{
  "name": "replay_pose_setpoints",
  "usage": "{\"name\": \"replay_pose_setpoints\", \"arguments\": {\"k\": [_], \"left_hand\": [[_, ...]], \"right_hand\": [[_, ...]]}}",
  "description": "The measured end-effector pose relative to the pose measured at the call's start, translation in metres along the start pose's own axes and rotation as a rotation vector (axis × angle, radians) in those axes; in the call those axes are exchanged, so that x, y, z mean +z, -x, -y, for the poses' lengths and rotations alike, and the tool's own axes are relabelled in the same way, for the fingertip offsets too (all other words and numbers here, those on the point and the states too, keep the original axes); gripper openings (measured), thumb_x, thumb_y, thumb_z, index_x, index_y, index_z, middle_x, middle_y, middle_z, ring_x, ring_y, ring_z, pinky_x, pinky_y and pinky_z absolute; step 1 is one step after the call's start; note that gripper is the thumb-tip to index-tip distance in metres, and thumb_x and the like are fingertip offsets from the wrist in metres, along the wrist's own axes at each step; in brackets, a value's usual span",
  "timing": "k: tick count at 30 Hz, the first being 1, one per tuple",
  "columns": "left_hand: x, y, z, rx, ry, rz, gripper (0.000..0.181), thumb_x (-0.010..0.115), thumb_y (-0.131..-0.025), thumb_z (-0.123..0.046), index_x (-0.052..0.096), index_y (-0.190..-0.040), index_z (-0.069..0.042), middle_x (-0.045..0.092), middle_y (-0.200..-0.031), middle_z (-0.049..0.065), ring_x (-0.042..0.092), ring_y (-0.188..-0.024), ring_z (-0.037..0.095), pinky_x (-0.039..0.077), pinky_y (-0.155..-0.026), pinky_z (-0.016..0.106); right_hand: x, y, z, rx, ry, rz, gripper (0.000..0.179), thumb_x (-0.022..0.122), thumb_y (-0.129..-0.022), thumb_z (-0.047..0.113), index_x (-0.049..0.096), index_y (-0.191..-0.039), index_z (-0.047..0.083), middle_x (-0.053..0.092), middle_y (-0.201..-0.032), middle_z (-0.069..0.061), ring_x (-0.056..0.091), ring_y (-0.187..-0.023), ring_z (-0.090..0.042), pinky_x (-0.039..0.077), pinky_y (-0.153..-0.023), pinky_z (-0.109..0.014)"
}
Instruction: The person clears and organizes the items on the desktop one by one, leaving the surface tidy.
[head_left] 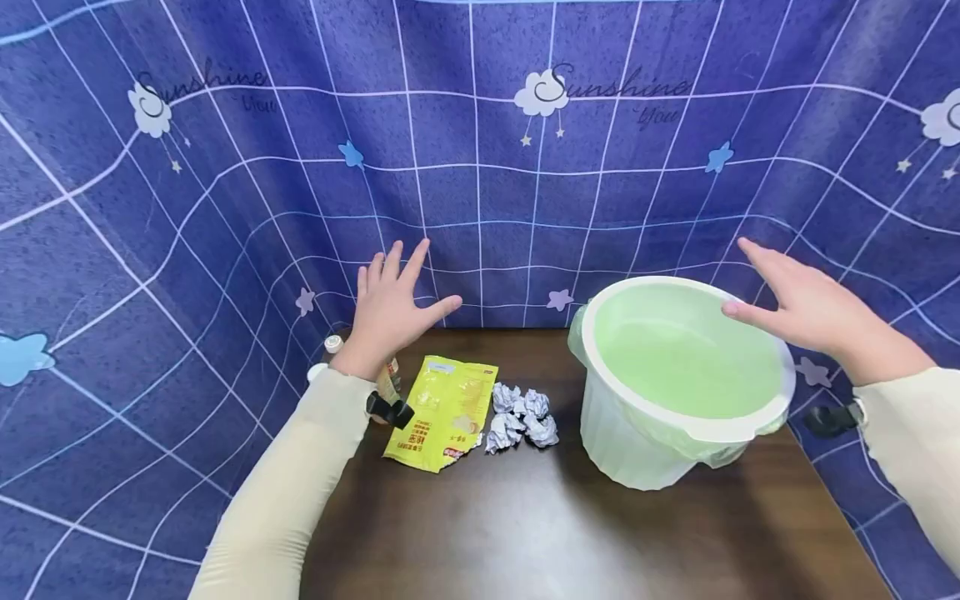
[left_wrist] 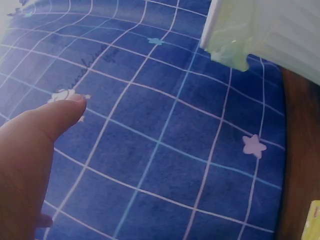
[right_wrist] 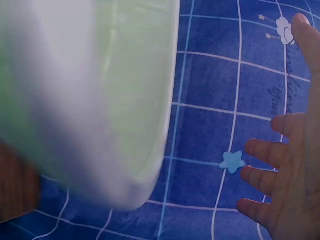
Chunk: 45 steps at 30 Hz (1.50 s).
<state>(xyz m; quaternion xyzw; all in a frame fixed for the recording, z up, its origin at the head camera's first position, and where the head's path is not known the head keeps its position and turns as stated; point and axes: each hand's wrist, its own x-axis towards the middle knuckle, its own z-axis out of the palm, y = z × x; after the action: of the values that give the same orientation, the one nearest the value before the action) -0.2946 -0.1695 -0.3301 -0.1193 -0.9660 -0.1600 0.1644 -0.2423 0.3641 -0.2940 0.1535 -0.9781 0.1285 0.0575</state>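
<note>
Above brown table [head_left: 540,521], both hands [head_left: 392,308] [head_left: 813,302]; behind, blue gridded cloth [head_left: 502,192]

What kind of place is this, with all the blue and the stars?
Probably a curtained-off table corner indoors; I can't tell which room. A starry blue cloth hangs behind and beside a brown table, where a white bin stands, lined with a green bag.

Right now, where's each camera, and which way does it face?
Head: worn there, looking forward and down at table and bin; left fingers, right fingers, sleeves show.
Left wrist: worn there, facing the blue cloth; left thumb shows.
Right wrist: worn there, facing the bin and cloth; right fingers show.
Both wrist views share bin and cloth.
</note>
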Motion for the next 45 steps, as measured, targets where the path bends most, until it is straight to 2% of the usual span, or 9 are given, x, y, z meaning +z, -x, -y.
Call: {"name": "replay_pose_setpoints", "arguments": {"k": [5,11,20,25,29,32,36,40,45], "left_hand": [[0.017,0.008,0.000,0.031,0.042,-0.008,0.101,0.055,-0.083,-0.080,0.014,-0.163,-0.033,0.017,-0.167,0.017,0.014,-0.151,0.046,0.005,-0.122,0.061],[0.049,0.020,-0.001,0.072,0.106,-0.024,0.097,0.060,-0.085,-0.075,0.021,-0.162,-0.031,0.024,-0.164,0.017,0.024,-0.148,0.043,0.009,-0.122,0.060],[0.097,0.042,-0.004,0.064,0.200,0.000,0.092,0.066,-0.086,-0.066,0.026,-0.161,-0.030,0.031,-0.162,0.014,0.028,-0.148,0.037,0.008,-0.122,0.060],[0.118,0.053,-0.005,0.067,0.314,0.006,0.091,0.073,-0.087,-0.056,0.029,-0.160,-0.026,0.033,-0.161,0.012,0.030,-0.148,0.035,0.010,-0.123,0.058],[0.136,0.062,-0.004,0.051,0.429,0.029,0.090,0.075,-0.086,-0.052,0.029,-0.160,-0.030,0.034,-0.161,0.008,0.031,-0.147,0.033,0.023,-0.120,0.056],[0.154,0.070,-0.002,0.025,0.505,0.053,0.090,0.076,-0.086,-0.053,0.026,-0.159,-0.039,0.033,-0.161,0.004,0.031,-0.147,0.031,0.031,-0.116,0.058],[0.180,0.080,0.001,-0.017,0.615,0.084,0.091,0.080,-0.085,-0.046,0.025,-0.157,-0.045,0.034,-0.160,0.000,0.032,-0.146,0.028,0.033,-0.115,0.058],[0.205,0.090,0.005,-0.051,0.686,0.124,0.092,0.082,-0.085,-0.038,0.025,-0.157,-0.043,0.038,-0.157,0.000,0.038,-0.144,0.030,0.037,-0.113,0.054],[0.229,0.100,0.010,-0.079,0.757,0.155,0.095,0.085,-0.083,-0.026,0.028,-0.159,-0.032,0.046,-0.149,0.010,0.045,-0.137,0.033,0.041,-0.111,0.050]], "right_hand": [[0.010,0.014,-0.011,0.017,-0.046,0.000,0.096,0.063,-0.097,0.046,0.005,-0.163,0.007,0.016,-0.163,-0.030,0.020,-0.146,-0.052,0.020,-0.114,-0.070],[0.028,0.027,-0.025,0.029,-0.094,-0.002,0.094,0.062,-0.098,0.043,0.003,-0.162,0.006,0.015,-0.162,-0.032,0.018,-0.147,-0.053,0.016,-0.116,-0.068],[0.052,0.035,-0.037,0.022,-0.152,-0.015,0.088,0.063,-0.098,0.036,0.014,-0.159,-0.002,0.021,-0.159,-0.036,0.020,-0.145,-0.055,0.017,-0.117,-0.067],[0.059,0.038,-0.041,0.010,-0.153,-0.028,0.084,0.062,-0.098,0.034,0.018,-0.157,-0.007,0.026,-0.154,-0.039,0.026,-0.141,-0.057,0.021,-0.115,-0.068],[0.064,0.041,-0.044,-0.007,-0.136,-0.045,0.080,0.061,-0.099,0.033,0.022,-0.156,-0.008,0.028,-0.153,-0.039,0.028,-0.140,-0.057,0.020,-0.118,-0.064],[0.066,0.043,-0.045,-0.006,-0.123,-0.053,0.078,0.060,-0.100,0.033,0.023,-0.156,-0.007,0.028,-0.155,-0.038,0.027,-0.141,-0.056,0.017,-0.120,-0.060],[0.068,0.043,-0.046,-0.012,-0.120,-0.054,0.076,0.058,-0.101,0.033,0.023,-0.156,-0.007,0.027,-0.155,-0.037,0.027,-0.142,-0.055,0.016,-0.122,-0.058],[0.070,0.043,-0.045,-0.009,-0.128,-0.048,0.075,0.056,-0.102,0.032,0.022,-0.156,-0.008,0.026,-0.156,-0.037,0.026,-0.142,-0.055,0.015,-0.122,-0.057],[0.072,0.042,-0.045,-0.002,-0.137,-0.034,0.076,0.055,-0.102,0.033,0.020,-0.157,-0.007,0.024,-0.157,-0.036,0.024,-0.144,-0.054,0.014,-0.122,-0.057]]}}
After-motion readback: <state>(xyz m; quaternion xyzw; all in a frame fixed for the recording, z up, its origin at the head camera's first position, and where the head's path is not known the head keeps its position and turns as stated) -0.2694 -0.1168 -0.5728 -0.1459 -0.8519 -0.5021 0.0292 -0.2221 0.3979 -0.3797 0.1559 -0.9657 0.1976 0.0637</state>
